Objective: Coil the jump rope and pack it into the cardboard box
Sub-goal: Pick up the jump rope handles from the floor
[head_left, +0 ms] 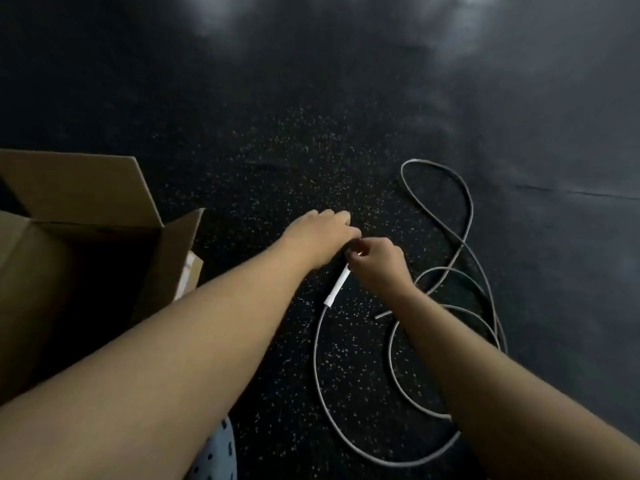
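Jump rope [391, 344] sprawled in loose loops on floor [311, 150], right of open cardboard box [104, 209]. Right hand [379, 265] pinches top of white handle [336, 285]; left hand [322, 237] alongside, fingers curled, grip unclear. Cord looks light, springy, likely to uncoil: gather at handles, pin loops.

Bare forearms [194, 341], pale blue dotted garment [221, 455]

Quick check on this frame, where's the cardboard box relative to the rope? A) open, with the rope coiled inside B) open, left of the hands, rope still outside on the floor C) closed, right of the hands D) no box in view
B: the cardboard box stands open at the left, while the jump rope sprawls in loose loops on the floor, its white handle at the right hand.
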